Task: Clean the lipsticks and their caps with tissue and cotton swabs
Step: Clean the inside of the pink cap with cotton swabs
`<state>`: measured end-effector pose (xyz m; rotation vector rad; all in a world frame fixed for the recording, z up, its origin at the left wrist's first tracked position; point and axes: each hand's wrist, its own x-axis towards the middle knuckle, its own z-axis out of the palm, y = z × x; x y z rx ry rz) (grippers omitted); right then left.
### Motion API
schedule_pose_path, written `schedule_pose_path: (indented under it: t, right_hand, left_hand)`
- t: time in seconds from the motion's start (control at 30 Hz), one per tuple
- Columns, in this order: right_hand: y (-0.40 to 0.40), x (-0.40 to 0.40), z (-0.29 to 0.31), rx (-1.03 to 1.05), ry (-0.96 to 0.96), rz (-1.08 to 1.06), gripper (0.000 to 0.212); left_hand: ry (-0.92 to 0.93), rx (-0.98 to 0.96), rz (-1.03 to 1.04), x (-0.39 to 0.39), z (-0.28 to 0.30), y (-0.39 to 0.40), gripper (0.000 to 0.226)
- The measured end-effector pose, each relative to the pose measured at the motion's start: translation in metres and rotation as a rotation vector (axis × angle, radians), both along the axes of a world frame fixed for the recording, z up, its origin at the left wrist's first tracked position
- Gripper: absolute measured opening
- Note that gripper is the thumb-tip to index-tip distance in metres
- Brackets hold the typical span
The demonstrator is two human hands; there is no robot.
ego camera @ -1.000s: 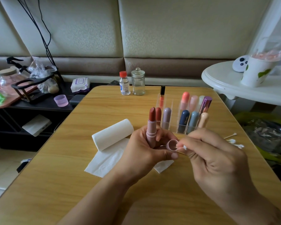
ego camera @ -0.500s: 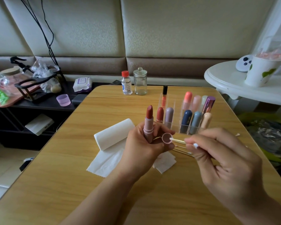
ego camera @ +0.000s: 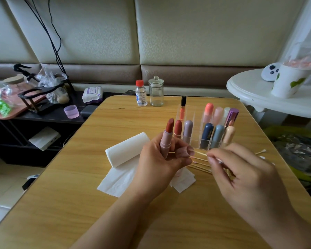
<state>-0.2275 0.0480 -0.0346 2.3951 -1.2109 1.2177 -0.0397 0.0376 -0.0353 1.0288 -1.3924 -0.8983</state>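
A: What is your left hand (ego camera: 160,159) gripping?
B: An open pink lipstick (ego camera: 167,136), upright, plus its pink cap (ego camera: 184,151) held sideways between thumb and fingers.

A: And your right hand (ego camera: 241,169)?
B: It pinches a cotton swab (ego camera: 200,154), tip at the cap's mouth, above the tissue (ego camera: 120,178).

A: Any writing?
B: The small bottle (ego camera: 141,93) label is too blurred to read.

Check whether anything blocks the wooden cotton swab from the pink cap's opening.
Nothing visible does. The right hand pinches the wooden cotton swab, whose tip already meets the pink lipstick cap gripped in the left hand.
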Motion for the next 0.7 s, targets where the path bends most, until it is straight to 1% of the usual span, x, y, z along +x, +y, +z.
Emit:
schedule_pose_path:
  t: [0.03, 0.1, 0.13, 0.23, 0.33, 0.47, 0.6, 0.63, 0.7]
  right_hand:
    - [-0.001, -0.001, 0.000, 0.026, 0.000, 0.002, 0.020]
    - [-0.001, -0.003, 0.002, 0.063, 0.014, 0.010, 0.023]
    - [-0.002, -0.004, 0.002, 0.077, 0.026, 0.013, 0.024]
    - [-0.002, -0.005, 0.004, 0.119, 0.061, 0.019, 0.024]
    - [-0.001, -0.004, 0.004, 0.163, 0.065, 0.028, 0.020]
    - [0.001, -0.001, 0.004, 0.241, 0.007, 0.092, 0.018]
    - [0.002, 0.001, 0.007, 0.245, -0.106, 0.164, 0.014]
    - [0.002, 0.001, 0.007, 0.233, -0.130, 0.174, 0.014]
    - [0.003, 0.002, 0.006, 0.195, -0.155, 0.171, 0.015]
  left_hand:
    - [-0.006, 0.002, -0.014, 0.001, 0.000, 0.000, 0.048]
    - [-0.032, 0.007, -0.045, 0.003, 0.001, -0.001, 0.032]
    - [-0.031, 0.019, -0.055, 0.005, 0.001, -0.002, 0.028]
    - [-0.026, 0.045, -0.068, 0.007, 0.001, -0.004, 0.026]
    - [-0.029, 0.045, -0.075, 0.009, 0.000, -0.004, 0.028]
    - [-0.006, 0.050, -0.092, 0.010, 0.002, -0.002, 0.036]
    - [0.017, 0.075, -0.166, 0.011, 0.006, -0.002, 0.060]
    - [0.011, 0.079, -0.185, 0.012, 0.006, -0.002, 0.061]
    - [-0.011, 0.085, -0.210, 0.013, 0.006, -0.003, 0.054]
